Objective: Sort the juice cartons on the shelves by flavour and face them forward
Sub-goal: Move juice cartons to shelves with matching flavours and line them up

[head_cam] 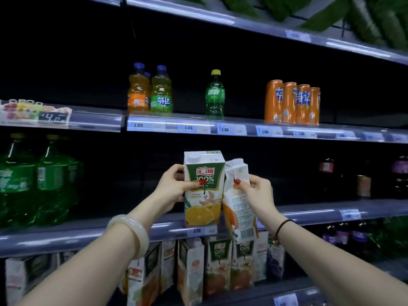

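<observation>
Facing forward in front of the middle shelf's plastic rail (309, 214), a boxy, glossy orange juice carton (204, 195) is upright, gripped by the left hand (174, 188). Touching its right side, a second carton (239, 208) tilts, barcode panel outward, held by the right hand (258, 193). More rectangular cartons (220, 266) crowd together lower down.

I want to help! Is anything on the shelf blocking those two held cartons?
Nothing visible does. Behind the upright carton and the tilted carton the shelf looks bare; green bottles stand far left.
</observation>
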Action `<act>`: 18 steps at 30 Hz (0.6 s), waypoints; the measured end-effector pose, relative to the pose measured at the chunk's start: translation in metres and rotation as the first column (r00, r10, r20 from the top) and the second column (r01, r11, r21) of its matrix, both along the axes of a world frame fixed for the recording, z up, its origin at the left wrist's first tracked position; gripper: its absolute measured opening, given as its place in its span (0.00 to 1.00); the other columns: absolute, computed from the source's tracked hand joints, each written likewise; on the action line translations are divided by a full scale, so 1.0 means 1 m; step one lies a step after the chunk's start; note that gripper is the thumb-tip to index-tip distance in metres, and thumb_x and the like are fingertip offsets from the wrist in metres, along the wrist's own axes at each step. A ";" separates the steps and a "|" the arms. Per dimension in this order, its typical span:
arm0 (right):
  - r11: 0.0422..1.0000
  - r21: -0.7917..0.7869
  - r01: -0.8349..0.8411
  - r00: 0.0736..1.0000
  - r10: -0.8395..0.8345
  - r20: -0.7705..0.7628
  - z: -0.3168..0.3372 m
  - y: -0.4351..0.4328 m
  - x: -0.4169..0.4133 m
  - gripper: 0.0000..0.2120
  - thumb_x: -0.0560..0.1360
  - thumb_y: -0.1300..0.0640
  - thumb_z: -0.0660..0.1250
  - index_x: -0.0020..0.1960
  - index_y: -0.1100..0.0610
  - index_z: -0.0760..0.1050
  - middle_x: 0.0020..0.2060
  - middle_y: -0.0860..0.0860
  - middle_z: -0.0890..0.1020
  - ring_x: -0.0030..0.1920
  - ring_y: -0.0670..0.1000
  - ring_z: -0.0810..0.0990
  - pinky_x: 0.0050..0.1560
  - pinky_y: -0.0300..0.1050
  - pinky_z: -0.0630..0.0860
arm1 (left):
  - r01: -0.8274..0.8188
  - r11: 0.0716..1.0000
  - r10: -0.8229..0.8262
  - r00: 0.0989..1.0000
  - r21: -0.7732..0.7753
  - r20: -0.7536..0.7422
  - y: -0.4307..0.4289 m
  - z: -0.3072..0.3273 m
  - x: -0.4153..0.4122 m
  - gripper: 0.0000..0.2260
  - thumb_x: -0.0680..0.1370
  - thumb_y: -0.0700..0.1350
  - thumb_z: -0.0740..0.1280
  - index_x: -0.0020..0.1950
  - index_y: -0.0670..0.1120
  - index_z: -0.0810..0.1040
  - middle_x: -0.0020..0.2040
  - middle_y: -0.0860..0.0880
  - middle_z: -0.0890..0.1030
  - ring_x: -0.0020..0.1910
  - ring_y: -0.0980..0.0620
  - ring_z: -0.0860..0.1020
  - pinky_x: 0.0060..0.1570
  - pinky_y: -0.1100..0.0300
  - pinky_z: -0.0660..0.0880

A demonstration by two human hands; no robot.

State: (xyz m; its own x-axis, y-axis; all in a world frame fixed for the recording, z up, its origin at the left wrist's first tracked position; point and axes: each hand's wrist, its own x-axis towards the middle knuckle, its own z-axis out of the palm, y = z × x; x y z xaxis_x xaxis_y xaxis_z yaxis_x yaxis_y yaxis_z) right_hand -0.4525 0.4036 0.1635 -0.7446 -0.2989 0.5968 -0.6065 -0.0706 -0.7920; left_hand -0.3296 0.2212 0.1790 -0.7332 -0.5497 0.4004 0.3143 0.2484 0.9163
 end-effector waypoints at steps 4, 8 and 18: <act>0.999 -0.040 -0.013 1.000 0.012 -0.021 0.010 -0.019 -0.038 0.06 0.74 0.57 0.68 0.41 0.58 0.82 0.37 0.56 0.85 0.42 0.60 0.84 0.42 0.55 0.79 | -0.010 1.000 0.010 1.000 0.007 -0.018 -0.012 0.008 -0.033 0.16 0.69 0.34 0.74 0.51 0.47 0.75 0.51 0.45 0.80 0.46 0.46 0.82 0.39 0.46 0.82; 0.998 -0.066 -0.010 0.999 0.006 -0.053 0.025 -0.034 -0.073 0.10 0.73 0.57 0.69 0.38 0.63 0.81 0.37 0.61 0.84 0.35 0.52 0.79 0.37 0.48 0.75 | -0.018 1.000 0.018 0.999 0.018 -0.034 -0.023 0.020 -0.062 0.17 0.69 0.33 0.73 0.54 0.45 0.74 0.52 0.44 0.80 0.47 0.45 0.82 0.39 0.46 0.81; 0.978 -0.195 -0.079 0.997 0.080 -0.006 0.042 -0.059 -0.124 0.06 0.72 0.61 0.68 0.37 0.57 0.82 0.36 0.60 0.84 0.35 0.52 0.79 0.36 0.47 0.74 | -0.079 0.996 0.081 0.995 0.035 -0.065 -0.037 0.036 -0.108 0.17 0.68 0.34 0.74 0.52 0.47 0.74 0.53 0.42 0.81 0.47 0.43 0.82 0.42 0.44 0.81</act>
